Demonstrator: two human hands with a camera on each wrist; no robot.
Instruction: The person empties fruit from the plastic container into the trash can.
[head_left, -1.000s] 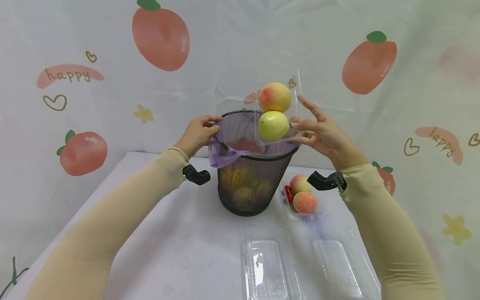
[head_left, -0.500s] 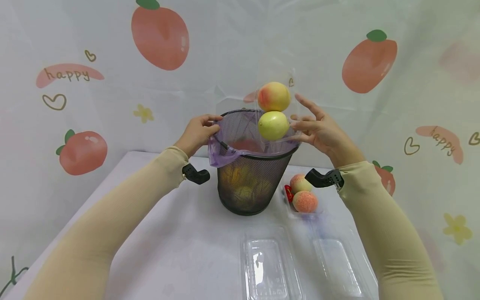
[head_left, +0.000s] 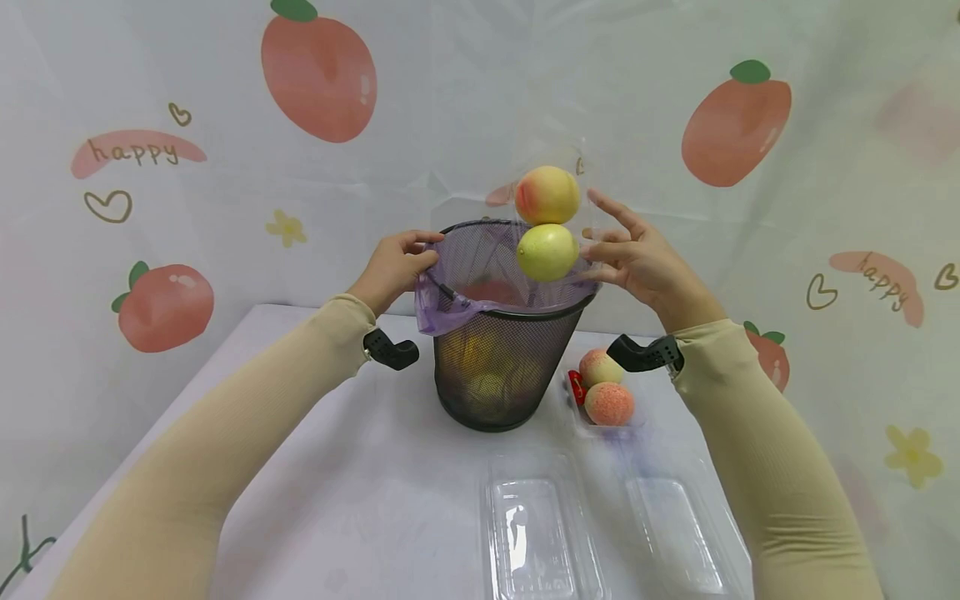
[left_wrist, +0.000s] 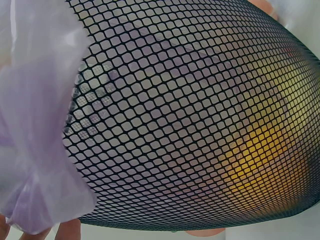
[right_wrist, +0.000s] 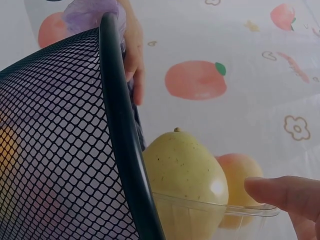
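A clear tray (head_left: 587, 275) with a yellow-green fruit (head_left: 547, 252) and a peach-coloured fruit (head_left: 547, 194) is held tipped up over the far rim of the mesh bin (head_left: 495, 367) by the right hand (head_left: 637, 267), whose fingers (head_left: 609, 248) are nearly straight and pressed against the tray's edge. The bin's near rim and its purple liner (head_left: 442, 304) are gripped by the curled fingers of the left hand (head_left: 393, 267). Yellow and reddish shapes are seen through the mesh, so some fruit is judged to be in the bin already, while the two in the tray have not yet dropped. Two empty trays (head_left: 536, 525) lie on the counter (head_left: 352, 483), and one more tray with two pinkish fruits (head_left: 603, 387) remains just right of the bin.
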